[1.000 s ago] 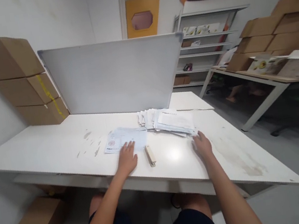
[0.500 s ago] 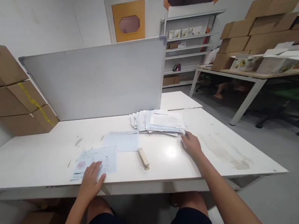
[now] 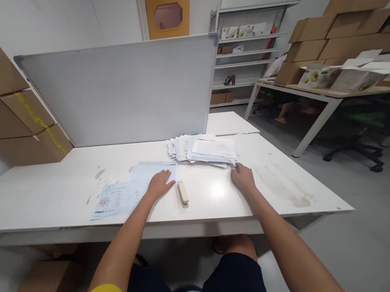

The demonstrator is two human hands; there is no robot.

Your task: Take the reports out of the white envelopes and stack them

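Note:
My left hand (image 3: 160, 184) lies flat with fingers stretched out on a pale blue sheet (image 3: 142, 168) that is partly under another sheet. That front sheet (image 3: 116, 201) carries a red round stamp and printed text. Just right of my left hand, a cream stapler (image 3: 183, 194) lies on the table, untouched. My right hand (image 3: 242, 176) has its fingers curled at the near right corner of a fanned stack of papers (image 3: 214, 148). Its fingertips are partly hidden, and the corner appears pinched between them.
A whiteboard (image 3: 122, 93) stands across the back of the white table (image 3: 56, 189). Cardboard boxes (image 3: 25, 114) are stacked at the left. To the right are another table (image 3: 306, 92) with boxes, a wheeled chair (image 3: 354, 149) and a metal shelf (image 3: 251, 61). A person's foot shows under that table.
My left hand has moved right and forward, from the stamped sheet to the sheet behind it. My right hand stays at the stack's corner. The camera view has tilted down slightly.

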